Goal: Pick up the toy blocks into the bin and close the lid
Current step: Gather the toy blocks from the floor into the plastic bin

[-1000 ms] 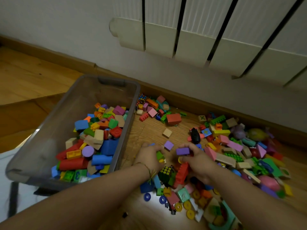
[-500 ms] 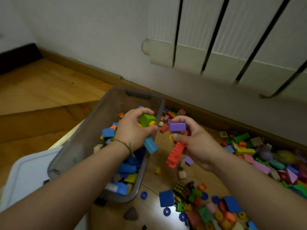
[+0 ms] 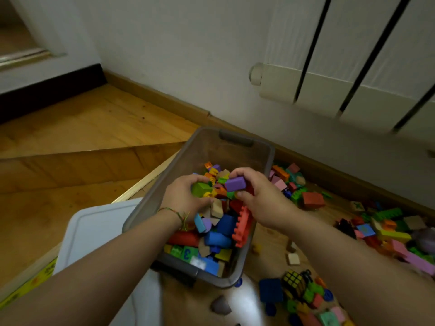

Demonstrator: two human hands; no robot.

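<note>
**Q:** State the bin's position and orientation.

**A:** The bin stands upright on the floor at frame centre with its top open. Its long axis runs from 6 o'clock to about 1 o'clock, and the handle end lies at the far wall side. It is partly filled with mixed blocks. The lid is off the bin. It lies flat at the bin's 8 o'clock, and its edge passes under the left forearm.

**Q:** What is the condition of the left hand?

**A:** The left hand is over the bin interior, on the 9 o'clock side. Its fingers are curled round a green block. A light-blue block sits just below the wrist, at 6 o'clock. Whether the hand grips it cannot be told.

**Q:** And the right hand?

**A:** The right hand is over the bin's 3 o'clock rim. Its fingers are curled over the top of a purple block and the thumb presses from beneath. The purple block's long axis runs 9 to 3 o'clock, nearly level. The two hands almost meet at the middle of the bin.

**Q:** Is there other cargo at that hand?

**A:** A long red block hangs at its 6 o'clock. The long axis runs 12 to 6 o'clock and the studs face 9 o'clock. Its upper end is hidden under the palm, so the grip cannot be confirmed.

**Q:** What remains on the floor?

**A:** Loose blocks lie scattered from the bin's 2 to 5 o'clock. A puzzle cube sits at 5 o'clock.
</note>
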